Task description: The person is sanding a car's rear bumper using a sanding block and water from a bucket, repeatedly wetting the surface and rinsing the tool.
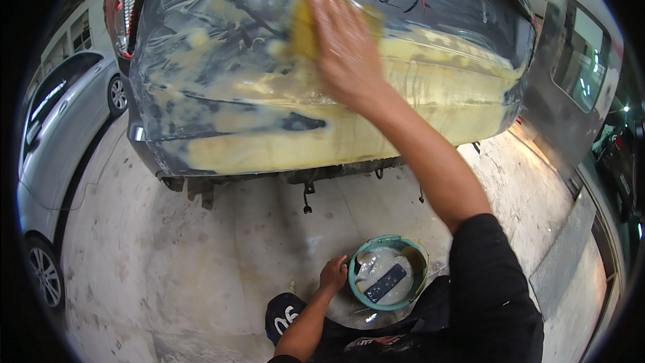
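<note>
sponge point(304, 30) in flattened right hand point(346, 54), left hand point(332, 274) seemingly gripping bucket rim point(386, 238), open floor point(195, 262)

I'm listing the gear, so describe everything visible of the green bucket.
The green bucket is round, open-topped and plastic-looking, its rim partly yellowish. Seen from above, it looks upright, close to the person, its base hidden. Cloudy liquid and a dark rectangular block lie inside. The left hand touches its left rim.
</note>
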{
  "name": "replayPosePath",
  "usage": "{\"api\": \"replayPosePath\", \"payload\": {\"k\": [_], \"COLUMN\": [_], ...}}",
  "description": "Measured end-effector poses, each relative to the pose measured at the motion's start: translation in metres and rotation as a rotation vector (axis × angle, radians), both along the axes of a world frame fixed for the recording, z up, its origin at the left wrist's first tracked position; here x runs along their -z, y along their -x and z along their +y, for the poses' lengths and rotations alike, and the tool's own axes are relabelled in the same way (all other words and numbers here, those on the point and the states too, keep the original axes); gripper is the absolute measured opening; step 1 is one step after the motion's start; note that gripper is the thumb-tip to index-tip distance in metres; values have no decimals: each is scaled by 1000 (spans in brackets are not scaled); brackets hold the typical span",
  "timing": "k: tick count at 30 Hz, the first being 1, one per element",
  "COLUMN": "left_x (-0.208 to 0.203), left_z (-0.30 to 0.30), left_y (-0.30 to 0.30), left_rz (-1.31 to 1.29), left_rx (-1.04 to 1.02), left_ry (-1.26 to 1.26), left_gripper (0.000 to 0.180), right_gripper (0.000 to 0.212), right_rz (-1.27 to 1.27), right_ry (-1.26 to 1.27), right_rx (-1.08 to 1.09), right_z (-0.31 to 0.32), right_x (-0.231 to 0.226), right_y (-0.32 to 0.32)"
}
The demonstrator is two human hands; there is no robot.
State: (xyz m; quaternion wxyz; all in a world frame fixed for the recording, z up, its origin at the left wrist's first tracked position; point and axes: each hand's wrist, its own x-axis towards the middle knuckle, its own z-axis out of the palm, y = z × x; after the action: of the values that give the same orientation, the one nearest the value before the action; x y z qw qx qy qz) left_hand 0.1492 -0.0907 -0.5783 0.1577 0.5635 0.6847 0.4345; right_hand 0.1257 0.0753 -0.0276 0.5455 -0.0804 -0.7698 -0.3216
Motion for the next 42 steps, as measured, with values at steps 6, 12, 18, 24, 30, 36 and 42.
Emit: {"api": "replayPosePath", "payload": {"k": [6,12,18,24,30,36,42], "left_x": [-19,2,6,7,-1,-38,-283], "left_z": [0,4,6,1,-8,-18,22], "left_y": [-5,-5,-12,-5,1,21,13], "left_rz": [-68,-46,-103,-110,-134,-266,122], "left_rx": [36,45,53,7,-39,-106,86], "left_ry": [78,94,71,173,236,109,-553], "left_gripper": [33,33,34,34,36,35,33], "right_gripper": [65,81,69,69,80,75,50], "right_rz": [-74,-209,-242,-226,-235,70,-20], "right_ry": [110,167,196,182,163,245,185], "right_rx": [396,22,138,85,183,303,30], "right_z": [74,11,46,22,41,116,27], "right_x": [16,6,14,10,13,25,26], "right_y": [-184,-71,-157,-82,-122,-217,-76]}}
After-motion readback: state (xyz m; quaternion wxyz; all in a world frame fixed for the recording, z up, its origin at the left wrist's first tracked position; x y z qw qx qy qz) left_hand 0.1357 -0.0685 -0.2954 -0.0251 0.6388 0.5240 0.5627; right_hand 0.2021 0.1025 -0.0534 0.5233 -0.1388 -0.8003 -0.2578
